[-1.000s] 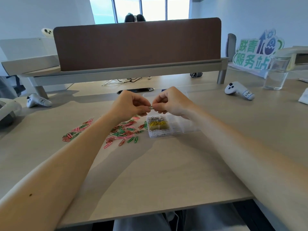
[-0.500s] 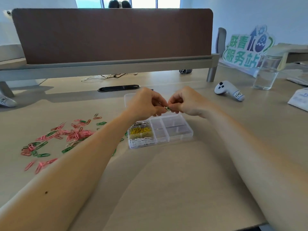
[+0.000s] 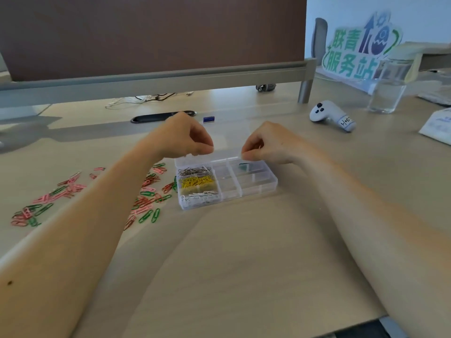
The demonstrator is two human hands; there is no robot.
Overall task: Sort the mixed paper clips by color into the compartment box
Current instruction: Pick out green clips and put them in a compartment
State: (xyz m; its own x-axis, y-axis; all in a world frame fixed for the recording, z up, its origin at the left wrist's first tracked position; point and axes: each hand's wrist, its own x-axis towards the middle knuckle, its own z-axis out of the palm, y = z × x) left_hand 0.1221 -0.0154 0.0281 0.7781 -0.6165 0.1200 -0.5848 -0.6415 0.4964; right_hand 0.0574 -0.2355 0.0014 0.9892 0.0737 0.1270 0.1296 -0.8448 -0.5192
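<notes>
You have bare desk (image 3: pixel 244 252) in front of the compartment box (image 3: pixel 258 189) and along its right side, open for a pass. Loose paper clips (image 3: pixel 146 198) crowd the left, just beside its wall. Farther right, a white controller (image 3: pixel 329 115) and a glass (image 3: pixel 388 93) stand well apart from it. The partition rail (image 3: pixel 156 78) closes off the far side.

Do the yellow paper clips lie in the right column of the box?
No: the yellow clips lie in the compartment box's left column, between silver clips and white clips.
</notes>
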